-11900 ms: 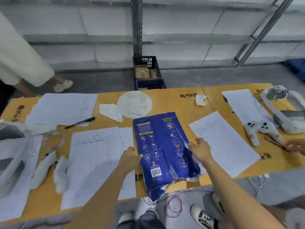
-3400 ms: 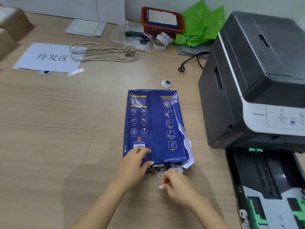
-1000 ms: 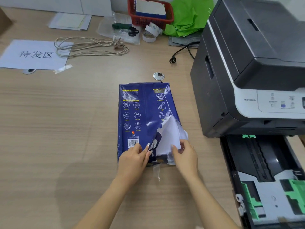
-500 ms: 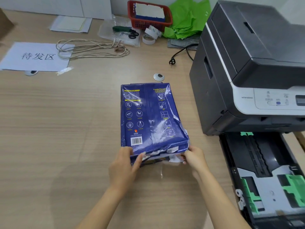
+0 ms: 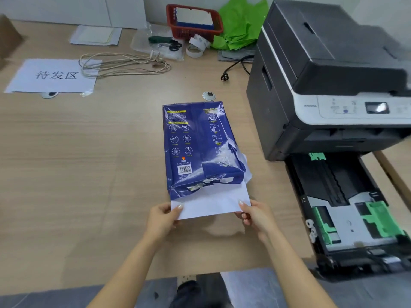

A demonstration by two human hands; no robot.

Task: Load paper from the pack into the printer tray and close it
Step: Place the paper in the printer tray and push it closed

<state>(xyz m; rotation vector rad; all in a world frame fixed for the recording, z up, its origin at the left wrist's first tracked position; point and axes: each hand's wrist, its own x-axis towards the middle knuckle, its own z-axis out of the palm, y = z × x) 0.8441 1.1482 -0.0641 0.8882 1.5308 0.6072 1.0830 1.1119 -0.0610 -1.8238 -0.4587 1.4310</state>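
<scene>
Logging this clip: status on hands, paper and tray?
Left hand and right hand pinching white paper, partly out of blue pack. Printer tray open, no paper in it. Path clear.

white sheet point(image 5: 52, 76) reading "待发区", barcode on blue pack point(image 5: 195, 143)

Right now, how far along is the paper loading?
Done: the printer tray is pulled out and the blue pack is torn open. In hand: the left hand and right hand grip white paper sliding from the pack. Left: put paper in the tray and close it.
</scene>
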